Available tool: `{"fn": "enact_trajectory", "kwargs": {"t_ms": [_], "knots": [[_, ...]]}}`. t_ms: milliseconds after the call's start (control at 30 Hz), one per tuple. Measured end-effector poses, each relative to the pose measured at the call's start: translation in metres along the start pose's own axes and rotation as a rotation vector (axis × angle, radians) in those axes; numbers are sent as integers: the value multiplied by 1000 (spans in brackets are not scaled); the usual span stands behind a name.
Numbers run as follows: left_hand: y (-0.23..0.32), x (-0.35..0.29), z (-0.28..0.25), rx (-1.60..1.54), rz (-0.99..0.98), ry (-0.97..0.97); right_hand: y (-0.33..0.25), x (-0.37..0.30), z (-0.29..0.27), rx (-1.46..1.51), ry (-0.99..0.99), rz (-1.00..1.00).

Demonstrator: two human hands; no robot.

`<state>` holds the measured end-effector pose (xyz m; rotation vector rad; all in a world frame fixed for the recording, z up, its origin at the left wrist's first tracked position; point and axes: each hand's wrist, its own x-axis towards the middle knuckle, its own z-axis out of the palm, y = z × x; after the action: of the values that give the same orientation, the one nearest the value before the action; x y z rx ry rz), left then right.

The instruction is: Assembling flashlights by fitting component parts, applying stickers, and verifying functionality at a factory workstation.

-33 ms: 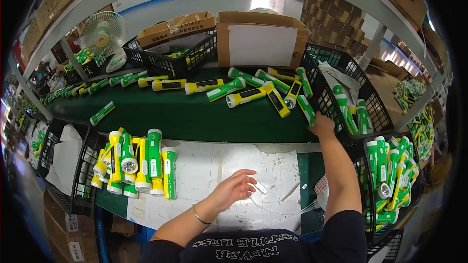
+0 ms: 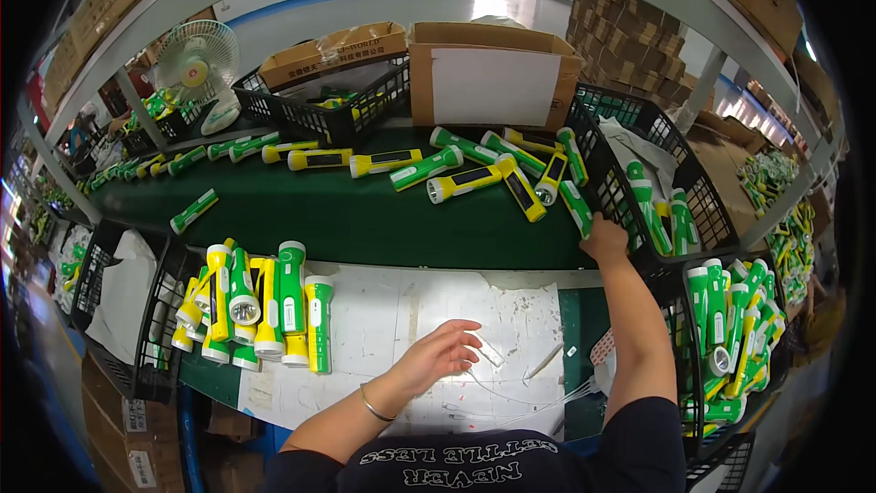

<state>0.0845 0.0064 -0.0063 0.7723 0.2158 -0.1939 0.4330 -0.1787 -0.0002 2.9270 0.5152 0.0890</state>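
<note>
My right hand (image 2: 606,237) reaches to the far right of the green belt (image 2: 383,233), beside the black crate (image 2: 610,169). Its fingers are closed around the near end of a green and white flashlight (image 2: 575,205), though the crook of the hand partly hides them. My left hand (image 2: 444,351) hovers with fingers loosely stretched over the white work board (image 2: 383,310), holding nothing. By its fingertips lies a small pale strip (image 2: 490,350). White cables (image 2: 520,402) run across the board. To the left, yellow and green flashlights (image 2: 290,288) are piled in several layers.
A row of flashlights (image 2: 383,162) lies along the belt's far side. One green flashlight (image 2: 193,211) lies apart at left. Crates stand on both sides: a left one (image 2: 171,310) with paper, a right one (image 2: 693,356) full of flashlights. An open carton (image 2: 493,82) stands behind the belt.
</note>
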Motion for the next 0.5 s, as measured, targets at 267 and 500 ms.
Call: {"fn": "enact_trajectory", "kwargs": {"t_ms": [267,500], "knots": [[29,6,16,1491,796,421,-26,-113,-139,528,127,-645],[-11,11,22,951,375,-110,-66,-175,-106,948,-456,-476]]}}
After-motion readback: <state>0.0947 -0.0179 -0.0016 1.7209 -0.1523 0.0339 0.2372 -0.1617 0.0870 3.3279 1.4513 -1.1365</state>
